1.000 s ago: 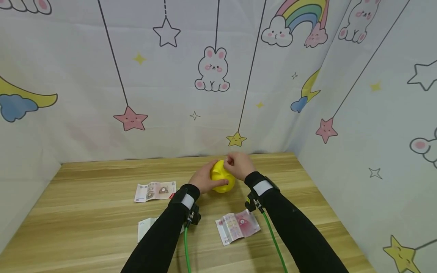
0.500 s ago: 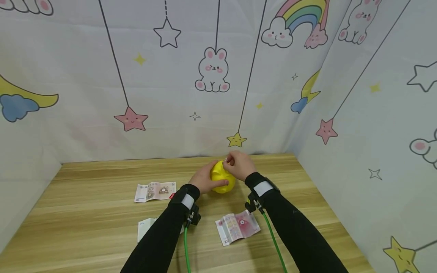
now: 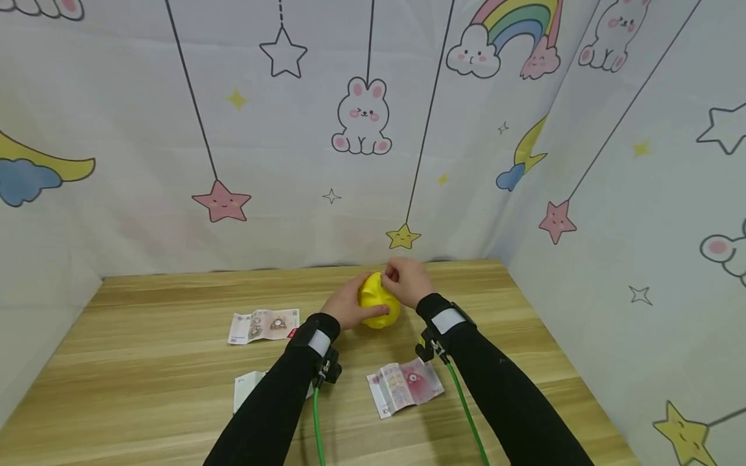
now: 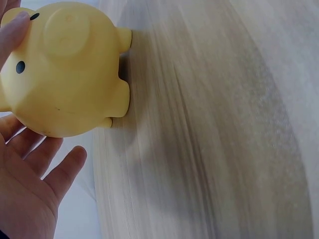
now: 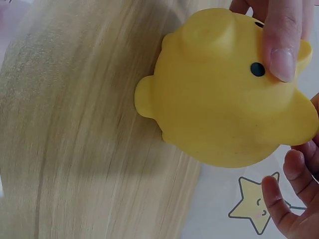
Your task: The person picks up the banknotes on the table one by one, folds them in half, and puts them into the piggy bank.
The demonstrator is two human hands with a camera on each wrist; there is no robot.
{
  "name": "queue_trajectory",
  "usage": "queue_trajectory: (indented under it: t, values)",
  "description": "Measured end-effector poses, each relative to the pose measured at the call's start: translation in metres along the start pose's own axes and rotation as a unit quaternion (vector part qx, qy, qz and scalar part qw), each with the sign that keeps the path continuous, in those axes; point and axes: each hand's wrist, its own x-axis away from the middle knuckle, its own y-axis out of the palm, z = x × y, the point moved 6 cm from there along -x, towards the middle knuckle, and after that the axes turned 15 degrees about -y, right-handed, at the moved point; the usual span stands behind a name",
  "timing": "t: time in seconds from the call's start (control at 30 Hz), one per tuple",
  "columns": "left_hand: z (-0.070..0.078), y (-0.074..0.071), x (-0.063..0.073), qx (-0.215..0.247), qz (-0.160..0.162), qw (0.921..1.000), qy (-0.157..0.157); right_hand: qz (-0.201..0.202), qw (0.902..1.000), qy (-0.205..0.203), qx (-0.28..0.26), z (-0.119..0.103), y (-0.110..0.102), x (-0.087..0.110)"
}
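A yellow piggy bank (image 3: 375, 299) stands on the wooden table (image 3: 146, 369), its snout and black eyes facing me. My left hand (image 3: 345, 306) grips it from the left, with the thumb lying between the eyes in the right wrist view. In the left wrist view its other fingers (image 4: 44, 155) lie along the side. My right hand (image 3: 410, 285) is at the top, thumb and index finger brought together. Its loosely bent lower fingers (image 5: 296, 174) show beside the ear (image 5: 299, 119), which hides the fingertips. Whether they pinch anything cannot be told.
A banknote (image 3: 265, 325) lies flat on the left. A creased pink banknote (image 3: 406, 387) lies between my forearms. My left sleeve partly covers a pale note (image 3: 247, 390). A printed cloth wall (image 3: 280, 233) stands behind the table. Green cables (image 3: 317, 421) trail from both wrists.
The head view shifts very slightly. Both hands stay on the piggy bank, and the right fingers move only a little at its top. The banknotes lie as before.
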Motion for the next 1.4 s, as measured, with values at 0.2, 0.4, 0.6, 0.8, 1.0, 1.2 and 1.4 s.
queue_trajectory:
  t: [0.2, 0.4, 0.6, 0.8, 1.0, 1.2, 1.4]
  values:
    - [0.001, -0.002, -0.001, -0.002, 0.001, 1.0000, 0.007, -0.015, 0.9997, -0.006, -0.018, -0.002, 0.001, -0.001]
    - [-0.001, -0.001, -0.001, -0.005, 0.002, 1.0000, 0.008, -0.021, 0.9992, 0.017, -0.027, 0.000, 0.002, 0.002]
    - [-0.001, 0.001, 0.001, -0.006, 0.005, 1.0000, 0.006, -0.014, 0.9991, 0.033, -0.022, 0.002, 0.004, 0.006]
    - [-0.001, 0.002, 0.004, -0.003, 0.002, 1.0000, 0.005, -0.007, 0.9989, 0.032, -0.032, 0.001, 0.005, 0.006]
    - [-0.002, 0.001, 0.001, -0.006, -0.003, 1.0000, -0.002, 0.002, 0.9927, 0.064, -0.103, 0.007, 0.005, 0.008]
    - [-0.001, -0.002, 0.000, -0.001, 0.000, 1.0000, 0.002, -0.007, 0.9868, 0.069, -0.146, 0.011, 0.004, 0.008]
    - [0.002, -0.003, 0.003, -0.004, 0.001, 1.0000, 0.007, -0.015, 0.9771, 0.096, -0.190, 0.013, 0.006, 0.009]
